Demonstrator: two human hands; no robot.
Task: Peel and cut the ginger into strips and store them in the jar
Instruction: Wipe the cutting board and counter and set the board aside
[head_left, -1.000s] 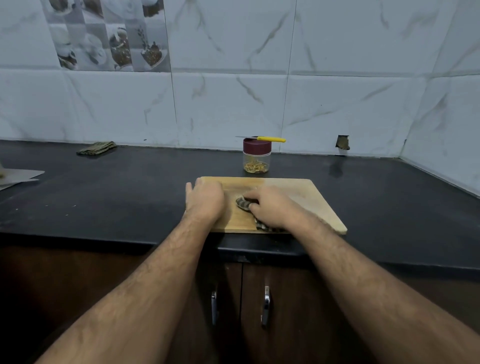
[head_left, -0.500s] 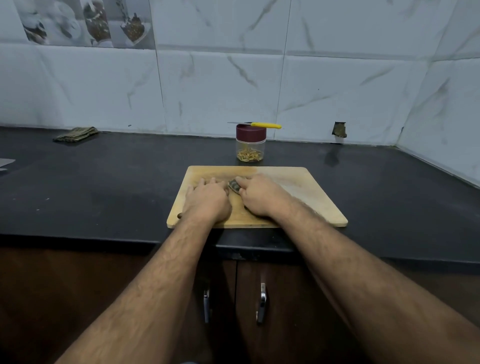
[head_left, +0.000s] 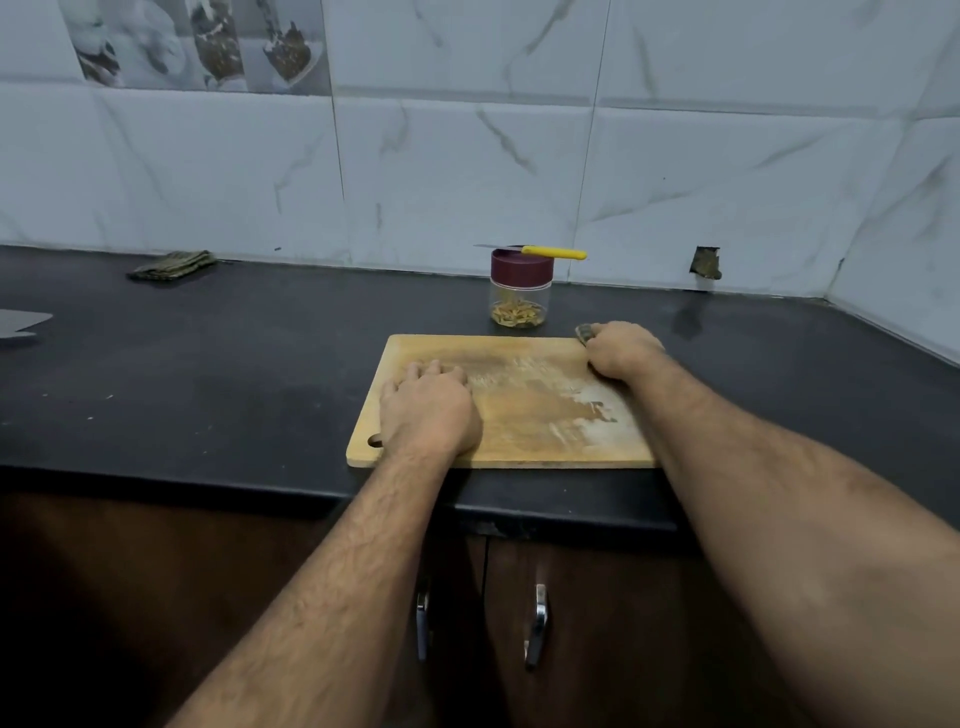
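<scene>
A wooden cutting board (head_left: 530, 415) lies on the black counter, streaked with a pale wet smear. My left hand (head_left: 428, 410) rests flat on the board's left part, fingers spread. My right hand (head_left: 621, 351) is at the board's far right corner and grips a small dark cloth (head_left: 584, 332) that sticks out past its fingers. Behind the board stands a clear jar (head_left: 518, 296) with a maroon lid on and ginger strips in the bottom. A yellow-handled knife (head_left: 553, 253) lies across the lid.
A folded green cloth (head_left: 171, 265) lies at the back left of the black counter (head_left: 208, 374). A flat grey object (head_left: 21, 325) pokes in at the left edge. Tiled walls meet in a corner at the right. Cabinet doors with metal handles (head_left: 537, 623) hang below.
My right hand has swept the cloth from the board's middle to its far right corner. My left hand stays on the board's left part. The view has tilted slightly.
</scene>
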